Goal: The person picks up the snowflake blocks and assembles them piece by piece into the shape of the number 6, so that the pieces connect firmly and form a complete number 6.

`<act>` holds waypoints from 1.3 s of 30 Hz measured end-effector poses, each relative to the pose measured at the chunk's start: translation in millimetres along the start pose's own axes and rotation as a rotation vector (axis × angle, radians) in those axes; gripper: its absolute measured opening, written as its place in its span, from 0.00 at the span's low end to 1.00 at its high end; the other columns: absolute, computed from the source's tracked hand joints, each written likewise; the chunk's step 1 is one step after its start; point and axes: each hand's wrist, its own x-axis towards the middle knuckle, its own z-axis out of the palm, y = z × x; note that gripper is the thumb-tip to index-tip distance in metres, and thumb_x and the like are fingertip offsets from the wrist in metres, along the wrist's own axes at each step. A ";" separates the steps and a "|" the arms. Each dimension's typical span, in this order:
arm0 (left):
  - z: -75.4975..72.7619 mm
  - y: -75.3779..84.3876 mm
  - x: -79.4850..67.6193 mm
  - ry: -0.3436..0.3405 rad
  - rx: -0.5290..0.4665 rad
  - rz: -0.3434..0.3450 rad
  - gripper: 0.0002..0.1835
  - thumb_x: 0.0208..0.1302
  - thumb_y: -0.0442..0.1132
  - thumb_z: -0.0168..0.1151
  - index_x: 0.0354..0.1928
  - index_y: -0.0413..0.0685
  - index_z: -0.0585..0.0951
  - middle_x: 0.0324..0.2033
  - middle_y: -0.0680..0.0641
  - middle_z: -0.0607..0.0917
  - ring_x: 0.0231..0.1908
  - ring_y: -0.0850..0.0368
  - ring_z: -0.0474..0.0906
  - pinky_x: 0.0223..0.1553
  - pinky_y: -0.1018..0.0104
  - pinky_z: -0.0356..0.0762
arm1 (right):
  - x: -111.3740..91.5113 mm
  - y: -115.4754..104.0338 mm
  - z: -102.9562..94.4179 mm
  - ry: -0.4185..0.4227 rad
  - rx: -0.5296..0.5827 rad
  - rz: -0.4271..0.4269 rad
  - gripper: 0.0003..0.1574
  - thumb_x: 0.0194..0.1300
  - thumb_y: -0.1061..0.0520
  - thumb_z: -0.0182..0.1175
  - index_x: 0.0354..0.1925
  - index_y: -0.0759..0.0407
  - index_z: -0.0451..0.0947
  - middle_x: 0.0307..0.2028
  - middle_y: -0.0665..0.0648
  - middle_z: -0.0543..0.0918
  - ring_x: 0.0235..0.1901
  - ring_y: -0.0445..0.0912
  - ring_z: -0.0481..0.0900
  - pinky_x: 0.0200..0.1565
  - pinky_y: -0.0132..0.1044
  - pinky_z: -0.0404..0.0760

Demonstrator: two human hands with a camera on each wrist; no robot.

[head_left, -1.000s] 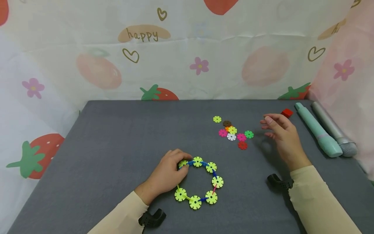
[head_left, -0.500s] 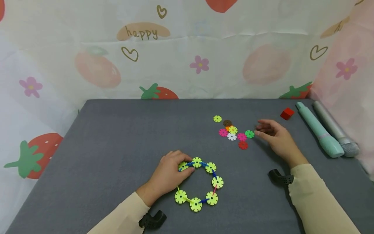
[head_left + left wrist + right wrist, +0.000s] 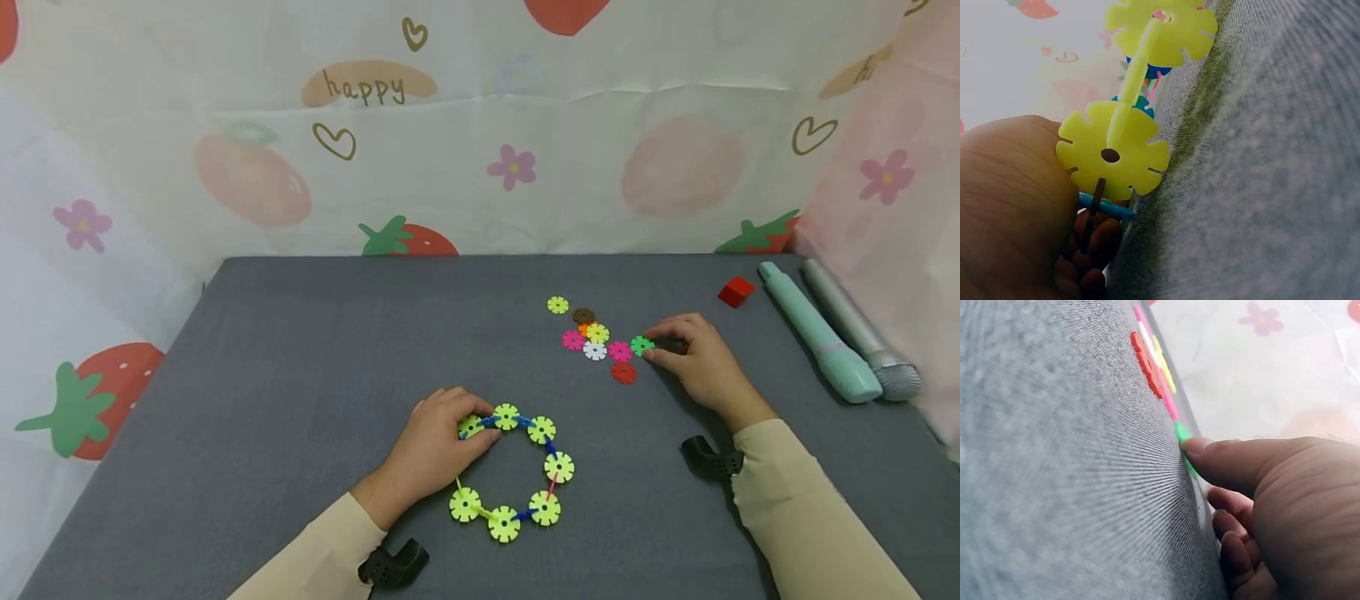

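Observation:
On the grey table lies a ring [image 3: 558, 467] of yellow-green notched snowflake discs joined by blue, pink and yellow-green pieces. My left hand [image 3: 431, 450] holds its upper left side, thumb and forefinger around one disc [image 3: 470, 426]; part of the ring is hidden beneath the hand. In the left wrist view, yellow-green discs [image 3: 1141, 128] stand beside the palm. With thumb and forefinger my right hand [image 3: 705, 367] pinches a green snowflake disc [image 3: 641, 346] at its right edge. The right wrist view shows the thumb on that green disc [image 3: 1182, 432], close to the table.
Left of the green disc lie several loose discs, among them a red disc [image 3: 624, 372], a white disc [image 3: 595, 351] and a brown disc [image 3: 583, 316]. A red block [image 3: 737, 292], a mint microphone [image 3: 821, 333] and a silver microphone [image 3: 862, 333] lie at the right.
My right hand has moved left and down from near the red block to the green disc and taken hold of its edge. The left hand stays on the ring, its thumb shifted slightly right.

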 end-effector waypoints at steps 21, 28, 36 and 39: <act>-0.2 -4.1 1.4 -0.004 0.009 0.068 0.17 0.66 0.45 0.81 0.56 0.56 0.92 0.43 0.60 0.87 0.44 0.58 0.80 0.52 0.48 0.75 | -6.5 -18.2 7.4 0.103 0.102 0.009 0.10 0.76 0.57 0.72 0.47 0.63 0.86 0.39 0.59 0.83 0.34 0.48 0.77 0.33 0.34 0.76; -0.7 -4.4 1.7 -0.009 0.010 0.064 0.14 0.66 0.46 0.82 0.52 0.58 0.92 0.41 0.62 0.86 0.43 0.59 0.80 0.50 0.48 0.75 | -8.4 -39.1 21.1 -0.019 0.215 -0.028 0.08 0.77 0.58 0.71 0.45 0.62 0.85 0.36 0.58 0.86 0.32 0.51 0.79 0.34 0.37 0.79; -0.3 -4.3 0.3 -0.009 0.015 0.094 0.14 0.66 0.46 0.82 0.52 0.58 0.92 0.44 0.61 0.88 0.46 0.58 0.82 0.52 0.45 0.75 | -16.7 -69.2 42.6 -0.239 0.233 -0.136 0.05 0.73 0.62 0.74 0.41 0.57 0.86 0.35 0.52 0.84 0.33 0.50 0.80 0.37 0.38 0.80; 0.0 -3.6 -0.1 -0.007 0.022 0.105 0.14 0.66 0.47 0.82 0.52 0.59 0.93 0.42 0.62 0.87 0.46 0.59 0.81 0.51 0.46 0.75 | -20.4 -77.7 52.0 -0.331 0.237 -0.184 0.04 0.72 0.62 0.74 0.40 0.55 0.87 0.36 0.49 0.86 0.35 0.48 0.82 0.40 0.38 0.81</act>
